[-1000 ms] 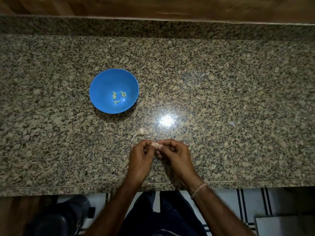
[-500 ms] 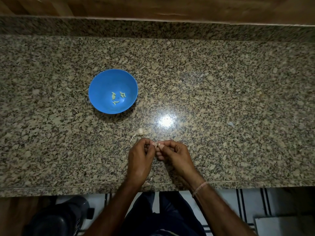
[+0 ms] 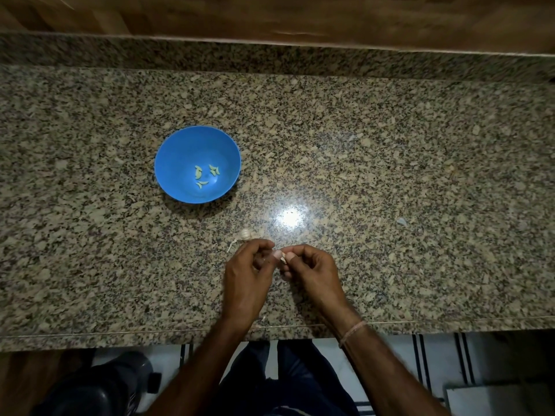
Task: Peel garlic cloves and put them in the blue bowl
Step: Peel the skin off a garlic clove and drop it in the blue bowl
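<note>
Head view: tiny, pale garlic clove

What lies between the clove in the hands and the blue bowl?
Only a small garlic piece on the counter, just past the left hand, close to the path from clove to bowl. It lies low; otherwise nothing visible.

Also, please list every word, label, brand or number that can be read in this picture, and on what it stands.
There are none: the round blue plastic bowl, the speckled granite counter and the brown wooden wall panel show no writing, label or number.
</note>
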`<control>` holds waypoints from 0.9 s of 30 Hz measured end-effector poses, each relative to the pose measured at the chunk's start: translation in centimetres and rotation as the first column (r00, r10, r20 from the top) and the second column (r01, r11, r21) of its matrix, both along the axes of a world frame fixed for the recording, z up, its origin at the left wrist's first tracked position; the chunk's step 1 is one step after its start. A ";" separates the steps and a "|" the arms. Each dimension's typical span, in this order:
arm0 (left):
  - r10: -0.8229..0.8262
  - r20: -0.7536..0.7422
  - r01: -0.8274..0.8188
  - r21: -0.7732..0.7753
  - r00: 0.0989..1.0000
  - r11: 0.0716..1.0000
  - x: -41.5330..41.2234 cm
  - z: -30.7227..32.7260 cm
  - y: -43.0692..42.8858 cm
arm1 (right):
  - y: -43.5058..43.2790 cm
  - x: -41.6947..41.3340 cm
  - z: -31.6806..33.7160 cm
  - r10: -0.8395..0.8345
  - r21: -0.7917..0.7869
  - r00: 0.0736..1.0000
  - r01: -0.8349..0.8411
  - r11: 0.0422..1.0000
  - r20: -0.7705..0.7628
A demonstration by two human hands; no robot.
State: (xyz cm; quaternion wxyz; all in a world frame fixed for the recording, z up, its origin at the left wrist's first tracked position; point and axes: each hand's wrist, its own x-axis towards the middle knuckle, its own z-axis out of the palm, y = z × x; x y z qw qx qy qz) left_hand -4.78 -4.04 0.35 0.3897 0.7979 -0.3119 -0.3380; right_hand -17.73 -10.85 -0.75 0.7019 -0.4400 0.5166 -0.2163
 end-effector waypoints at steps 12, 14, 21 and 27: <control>0.029 -0.211 -0.030 -0.002 0.977 1.000 -0.5 -0.6 0.9 | 0.4 0.6 -0.7 0.028 -0.100 0.996 -0.036 0.994 -0.086; 0.034 -0.210 -0.032 0.011 0.977 0.999 -0.6 -0.5 0.8 | 0.4 0.6 -0.7 0.029 -0.086 0.997 -0.035 0.996 -0.070; 0.023 -0.093 -0.017 0.065 0.995 0.998 -0.6 -0.8 0.4 | 0.2 0.3 -0.6 0.039 -0.061 0.999 -0.040 0.997 -0.021; -0.122 0.222 0.110 0.064 0.967 0.992 -0.7 -0.9 0.4 | 0.0 0.0 -0.7 -0.008 -0.107 0.996 -0.002 0.994 -0.091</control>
